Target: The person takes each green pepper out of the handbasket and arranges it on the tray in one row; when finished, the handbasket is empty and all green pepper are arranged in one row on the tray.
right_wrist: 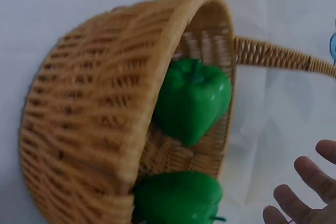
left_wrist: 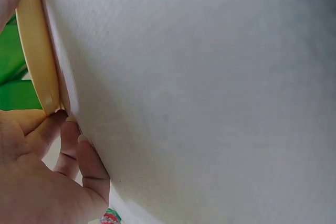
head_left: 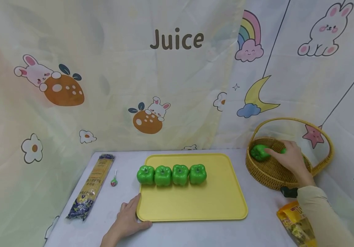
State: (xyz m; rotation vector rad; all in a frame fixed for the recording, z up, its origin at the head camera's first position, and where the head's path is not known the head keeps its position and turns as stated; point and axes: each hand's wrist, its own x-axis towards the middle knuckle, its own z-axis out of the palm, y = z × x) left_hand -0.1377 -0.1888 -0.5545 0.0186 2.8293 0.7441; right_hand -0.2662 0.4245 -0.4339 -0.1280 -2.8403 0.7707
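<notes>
Several green bell peppers [head_left: 180, 174] stand in a row on the yellow tray [head_left: 192, 207], the leftmost over its left rim. My left hand [head_left: 128, 216] holds the tray's near left corner, thumb at the front edge and fingers along the left side. In the left wrist view, fingertips touch the tray's rim [left_wrist: 38, 51]. My right hand [head_left: 290, 158] is over the wicker basket [head_left: 266, 174], fingers spread and holding nothing. Two green bell peppers lie in the basket, an upper pepper [right_wrist: 193, 100] and a lower pepper [right_wrist: 178, 198] in the right wrist view, apart from the fingers.
A pack of spaghetti [head_left: 92, 185] and a lollipop [head_left: 114, 181] lie left of the tray. Near my right sleeve are a yellow snack bag [head_left: 297, 223] and a small dark object [head_left: 288, 192]. The basket's tall handle [head_left: 288, 119] arches above it. A printed curtain [head_left: 177, 75] hangs behind the table.
</notes>
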